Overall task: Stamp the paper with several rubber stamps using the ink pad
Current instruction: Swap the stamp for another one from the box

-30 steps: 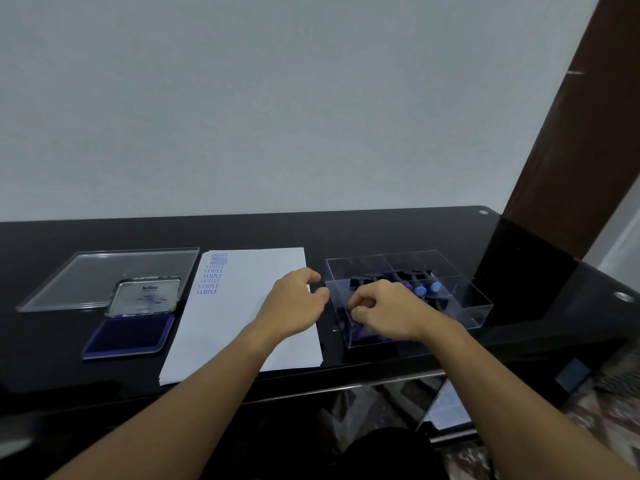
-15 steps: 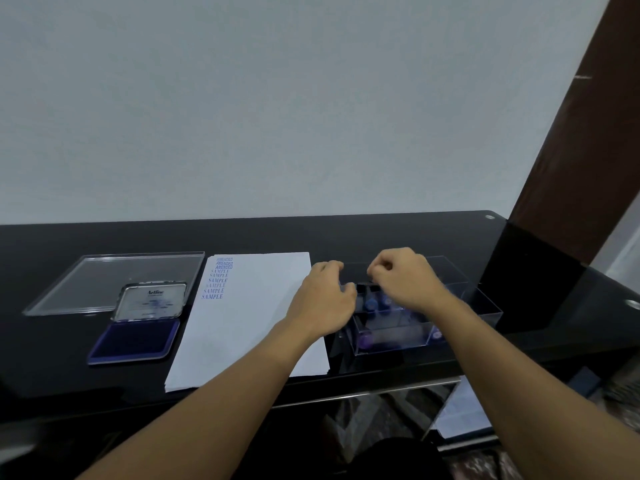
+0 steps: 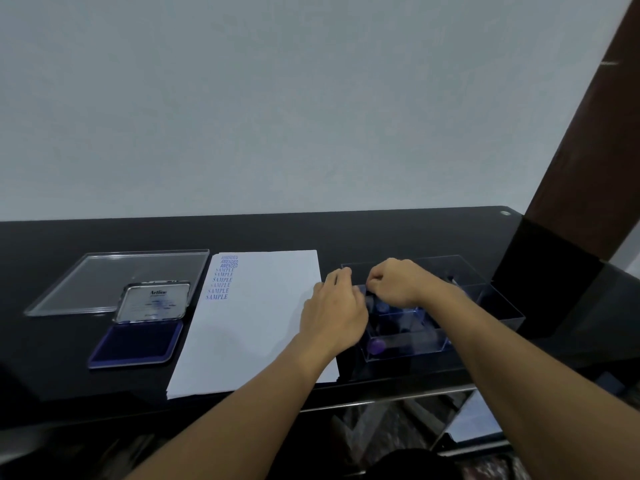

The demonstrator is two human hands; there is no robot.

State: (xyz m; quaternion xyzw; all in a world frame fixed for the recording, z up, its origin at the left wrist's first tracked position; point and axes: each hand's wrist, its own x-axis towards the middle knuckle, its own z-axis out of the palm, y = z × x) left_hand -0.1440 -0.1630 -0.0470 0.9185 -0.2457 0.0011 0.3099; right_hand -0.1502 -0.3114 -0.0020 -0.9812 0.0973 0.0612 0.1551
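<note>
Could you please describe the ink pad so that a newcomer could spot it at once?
On the black table, look left of the white paper. The ink pad lies there, nearer than a clear plastic tray; it alone is hinged open, showing a dark blue pad and silvery lid.

Hands (image 3: 394, 284) hide stamps (image 3: 376, 346) in box (image 3: 502, 306); grip unclr.

Head-worn view, down over table (image 3: 346, 233)
</note>
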